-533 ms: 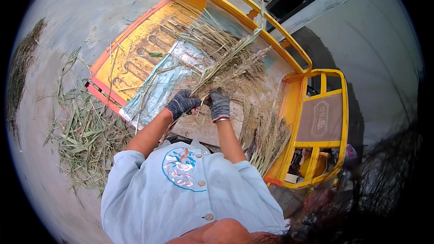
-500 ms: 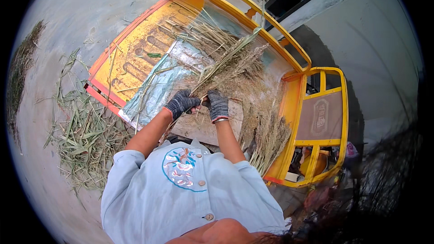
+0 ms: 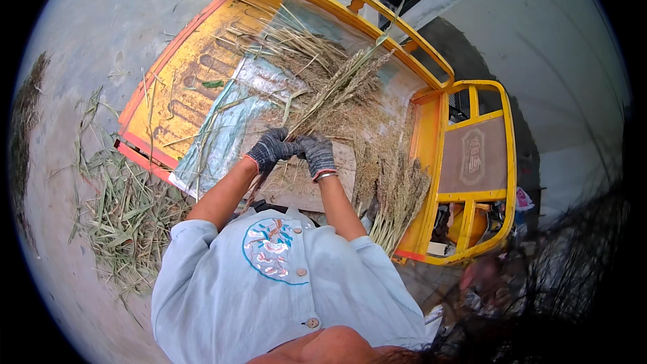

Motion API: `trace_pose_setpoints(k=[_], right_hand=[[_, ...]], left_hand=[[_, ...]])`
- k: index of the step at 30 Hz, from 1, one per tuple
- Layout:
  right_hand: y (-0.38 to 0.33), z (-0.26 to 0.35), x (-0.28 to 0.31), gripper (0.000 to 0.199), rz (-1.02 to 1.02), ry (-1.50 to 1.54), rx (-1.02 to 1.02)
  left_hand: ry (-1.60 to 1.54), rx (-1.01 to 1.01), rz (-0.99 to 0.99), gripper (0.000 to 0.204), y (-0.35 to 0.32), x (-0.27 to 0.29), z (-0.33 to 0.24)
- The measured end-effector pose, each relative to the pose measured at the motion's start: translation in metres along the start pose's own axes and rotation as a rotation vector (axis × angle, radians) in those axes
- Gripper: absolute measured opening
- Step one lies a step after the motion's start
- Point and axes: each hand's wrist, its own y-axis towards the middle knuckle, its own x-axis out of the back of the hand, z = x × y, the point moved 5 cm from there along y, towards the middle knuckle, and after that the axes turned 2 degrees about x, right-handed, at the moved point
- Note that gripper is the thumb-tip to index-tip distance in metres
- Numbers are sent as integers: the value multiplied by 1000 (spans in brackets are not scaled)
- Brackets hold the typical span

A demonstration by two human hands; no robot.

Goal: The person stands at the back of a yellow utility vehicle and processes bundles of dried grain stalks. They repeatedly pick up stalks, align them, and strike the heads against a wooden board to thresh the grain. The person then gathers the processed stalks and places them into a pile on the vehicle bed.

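Observation:
Both my hands wear dark grey knitted gloves and meet over the near side of the yellow cart bed (image 3: 172, 71). My left hand (image 3: 271, 149) is closed around a long stalk of dry grass (image 3: 342, 84), whose seed heads point up and to the right, away from me. Right beside it, my right hand (image 3: 317, 154) is closed on the same stalk, its fingers touching the left hand. The stalk's lower end runs down past my left wrist toward my shirt. Beneath the hands lies a flat pale board (image 3: 296, 185). My gloves partly hide the gripped section.
A loose pile of stalks (image 3: 306, 47) lies farther back on a light blue sheet (image 3: 229, 131). More seed heads (image 3: 404, 192) lean at the right. Stripped leaves (image 3: 141, 229) cover the ground at the left. A yellow rail (image 3: 371, 5) and a yellow-framed panel (image 3: 475, 155) border the bed.
My right hand has closed in against my left, covering the gap between them. The stalk has swung slightly lower. The whole view has shifted a little.

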Motion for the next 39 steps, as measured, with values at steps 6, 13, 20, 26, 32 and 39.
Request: trace_pose_setpoints(k=[6,13,20,26,32,39], right_hand=[[-3,-14,-7,5,-2,247,-218],[3,-27,-21,7,27,553,-176],[5,-29,-14,5,-76,599,-228],[25,-49,27,8,-338,768,-174],[17,-23,48,9,-489,877,-66],[18,-25,10,17,-488,441,-104]], left_hand=[[-200,-192,-288,23,-5,5,20],[-91,-317,-387,14,-6,12,21],[635,-790,-603,12,-29,13,-10],[-470,-165,-522,14,-26,77,23],[592,-24,-1195,32,-124,266,74],[1072,-159,-1157,29,-143,206,11]])
